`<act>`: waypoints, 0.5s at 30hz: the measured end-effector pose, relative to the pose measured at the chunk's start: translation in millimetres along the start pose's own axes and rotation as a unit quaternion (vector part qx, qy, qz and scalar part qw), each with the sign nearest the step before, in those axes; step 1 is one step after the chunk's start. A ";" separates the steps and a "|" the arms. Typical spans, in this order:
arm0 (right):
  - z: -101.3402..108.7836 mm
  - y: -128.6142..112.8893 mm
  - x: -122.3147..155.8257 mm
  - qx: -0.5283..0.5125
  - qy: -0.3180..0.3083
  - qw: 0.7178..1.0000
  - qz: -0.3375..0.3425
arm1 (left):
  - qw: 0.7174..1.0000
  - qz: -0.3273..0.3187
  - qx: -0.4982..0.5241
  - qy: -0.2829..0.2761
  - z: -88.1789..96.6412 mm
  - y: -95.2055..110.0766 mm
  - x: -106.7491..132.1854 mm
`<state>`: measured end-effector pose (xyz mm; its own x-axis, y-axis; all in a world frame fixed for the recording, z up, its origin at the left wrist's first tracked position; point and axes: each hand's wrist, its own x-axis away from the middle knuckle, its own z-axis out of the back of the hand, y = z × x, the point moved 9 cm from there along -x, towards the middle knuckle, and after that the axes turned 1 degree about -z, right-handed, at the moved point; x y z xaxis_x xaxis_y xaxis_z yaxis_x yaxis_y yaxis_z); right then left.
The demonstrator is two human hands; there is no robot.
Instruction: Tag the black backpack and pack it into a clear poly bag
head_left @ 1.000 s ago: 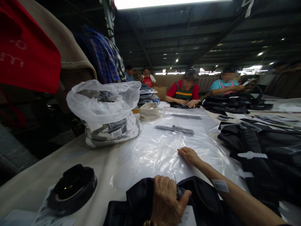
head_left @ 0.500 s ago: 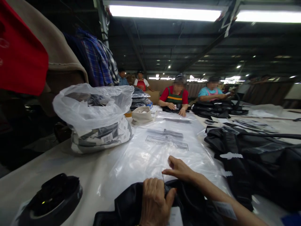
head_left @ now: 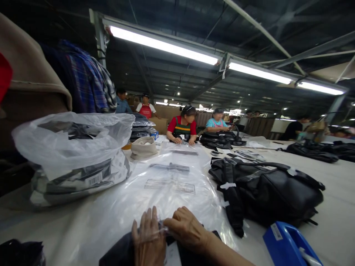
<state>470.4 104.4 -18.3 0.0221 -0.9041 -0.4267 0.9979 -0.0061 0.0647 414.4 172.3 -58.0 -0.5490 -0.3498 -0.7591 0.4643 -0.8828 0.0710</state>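
My left hand (head_left: 146, 242) lies at the bottom middle on the end of a black bag (head_left: 118, 255), fingers pressed together, with clear film across their tips. Touching it on the right, my right hand (head_left: 186, 229) is closed and pinches the near edge of a clear plastic bag (head_left: 172, 192). That clear bag tops a flat stack spread out on the white table (head_left: 335, 207) ahead of me. Most of the black bag is cut off by the frame's lower edge.
A white sack of packed items (head_left: 72, 147) stands at left, a beige cap (head_left: 144, 147) behind it. A black backpack (head_left: 277, 192) and a blue tape dispenser (head_left: 285, 245) lie at right. Seated people (head_left: 181, 125) work on black bags at the far end.
My right hand drew back from the middle of the clear bags to their near edge beside my left hand. The view tilted up and turned right, bringing the backpack and dispenser into sight.
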 end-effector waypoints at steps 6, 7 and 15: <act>18.8 -13.5 22.6 0.057 0.043 0.997 0.018 | 0.991 0.127 0.019 0.038 25.8 -19.3 -7.8; 18.7 -14.4 25.6 0.057 0.036 0.998 0.016 | 0.987 0.158 0.031 0.023 27.5 -26.2 -9.0; 18.6 -20.8 40.4 0.058 0.018 0.998 0.024 | 0.847 0.454 0.148 -0.233 34.8 -106.1 7.3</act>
<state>449.4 60.0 -20.2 0.0750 -0.8882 -0.4532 0.9819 -0.0134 0.1888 337.0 252.5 -48.6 -0.3053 -0.9518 0.0289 0.6853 -0.1986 0.7007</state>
